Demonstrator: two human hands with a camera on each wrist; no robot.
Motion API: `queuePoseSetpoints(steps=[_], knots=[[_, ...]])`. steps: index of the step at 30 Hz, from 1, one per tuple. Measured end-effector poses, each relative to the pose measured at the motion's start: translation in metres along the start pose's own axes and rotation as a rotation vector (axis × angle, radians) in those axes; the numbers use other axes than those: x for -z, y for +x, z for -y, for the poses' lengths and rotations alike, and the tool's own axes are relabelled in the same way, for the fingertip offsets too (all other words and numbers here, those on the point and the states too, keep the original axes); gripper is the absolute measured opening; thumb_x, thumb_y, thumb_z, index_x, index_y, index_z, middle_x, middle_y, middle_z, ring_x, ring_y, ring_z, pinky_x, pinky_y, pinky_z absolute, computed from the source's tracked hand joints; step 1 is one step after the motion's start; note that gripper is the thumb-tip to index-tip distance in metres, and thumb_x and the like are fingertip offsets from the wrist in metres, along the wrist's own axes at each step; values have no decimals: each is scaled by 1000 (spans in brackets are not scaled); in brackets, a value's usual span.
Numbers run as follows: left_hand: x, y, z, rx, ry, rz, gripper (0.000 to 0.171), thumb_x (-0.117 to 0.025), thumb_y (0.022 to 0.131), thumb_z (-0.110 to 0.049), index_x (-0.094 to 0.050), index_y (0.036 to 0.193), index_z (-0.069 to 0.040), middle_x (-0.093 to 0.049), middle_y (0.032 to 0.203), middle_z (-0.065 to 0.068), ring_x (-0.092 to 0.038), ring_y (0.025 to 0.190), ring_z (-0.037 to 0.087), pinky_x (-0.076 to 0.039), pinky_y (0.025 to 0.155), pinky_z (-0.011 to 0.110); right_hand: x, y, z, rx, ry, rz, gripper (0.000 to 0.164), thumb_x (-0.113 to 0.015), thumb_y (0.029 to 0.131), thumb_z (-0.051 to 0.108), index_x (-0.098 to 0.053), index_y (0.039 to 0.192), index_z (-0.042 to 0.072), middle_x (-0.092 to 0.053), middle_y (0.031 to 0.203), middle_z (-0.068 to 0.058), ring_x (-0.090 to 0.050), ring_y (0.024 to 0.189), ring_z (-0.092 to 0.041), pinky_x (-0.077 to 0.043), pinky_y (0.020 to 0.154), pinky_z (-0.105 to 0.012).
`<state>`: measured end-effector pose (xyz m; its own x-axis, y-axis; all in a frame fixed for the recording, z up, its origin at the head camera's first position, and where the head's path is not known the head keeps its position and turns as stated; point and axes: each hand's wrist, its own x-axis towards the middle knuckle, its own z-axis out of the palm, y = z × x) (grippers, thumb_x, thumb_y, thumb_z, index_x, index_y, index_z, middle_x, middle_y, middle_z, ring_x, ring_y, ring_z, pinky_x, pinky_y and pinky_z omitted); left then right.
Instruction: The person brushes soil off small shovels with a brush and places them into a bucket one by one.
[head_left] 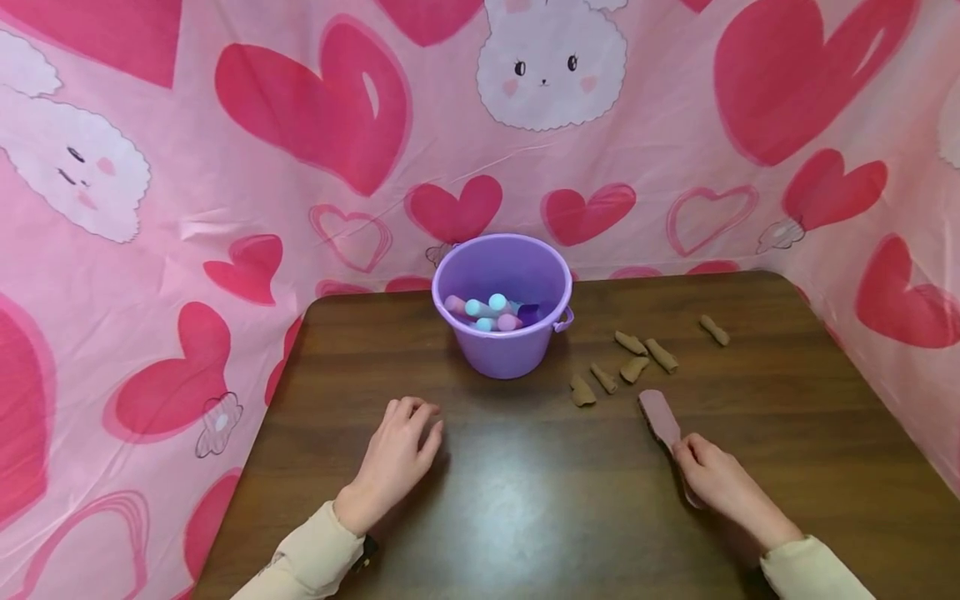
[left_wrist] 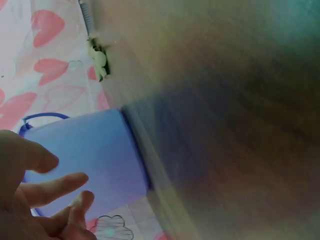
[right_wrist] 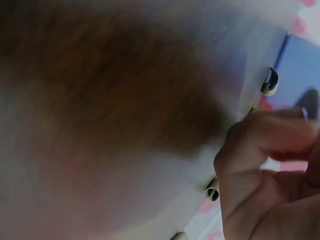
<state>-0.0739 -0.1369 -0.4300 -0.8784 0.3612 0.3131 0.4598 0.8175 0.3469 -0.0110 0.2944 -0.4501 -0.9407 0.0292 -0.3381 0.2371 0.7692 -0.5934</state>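
Note:
My right hand [head_left: 720, 479] grips a small pink brush [head_left: 660, 417] by its handle, with dark bristles along the lower edge of its head. The brush's head points away from me, towards several curled brown scraps [head_left: 633, 369] on the table. In the right wrist view, bent fingers [right_wrist: 250, 150] hide most of the brush. My left hand [head_left: 397, 450] holds nothing; it hovers low over the table with loosely bent, spread fingers. Nearest to it is a purple bucket [head_left: 506, 354], standing behind it and to its right. Left wrist view: the same bucket [left_wrist: 95, 155] stands beyond the fingers.
Inside the bucket lie several pink and light blue sticks [head_left: 480, 308] with rounded ends, plus a dark purple piece [head_left: 528, 313]. One brown scrap [head_left: 714, 330] lies apart at the right. A pink heart-patterned cloth [head_left: 450, 150] hangs behind the brown wooden table [head_left: 360, 358] and at its sides.

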Motion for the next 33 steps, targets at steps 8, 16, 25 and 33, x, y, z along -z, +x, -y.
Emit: queuePoseSetpoints(steps=[8,16,25,33], knots=[[0,-5,-2,27,3,23,15,-65,85,-20,-69,97,-12,-56,95,0,-47,87,16,-46,67,31,-5,-4,1,-21,16,54,39,-48,94,46,-46,91,7,-48,61,-3,-48,42,-18,-43,41,-33],[0,-7,-4,43,0,38,14,-66,84,-18,-69,97,-13,-57,94,-1,-47,86,16,-46,64,30,-10,-9,7,86,-168,-40,36,-57,90,42,-45,85,9,-44,59,0,-43,48,-13,-34,44,-29],[0,-9,-4,68,-12,76,17,-65,86,-22,-69,100,-13,-56,96,-1,-46,85,14,-46,64,29,-5,-7,10,25,-170,9,51,-46,89,60,-46,85,9,-46,62,-1,-45,54,-15,-34,50,-30],[-6,-10,-4,9,-6,40,23,-63,87,-22,-66,106,-10,-59,104,3,-50,92,20,-46,76,36,12,-11,11,93,-269,-155,48,-43,93,55,-51,87,7,-50,66,-2,-46,56,-16,-34,47,-33]])
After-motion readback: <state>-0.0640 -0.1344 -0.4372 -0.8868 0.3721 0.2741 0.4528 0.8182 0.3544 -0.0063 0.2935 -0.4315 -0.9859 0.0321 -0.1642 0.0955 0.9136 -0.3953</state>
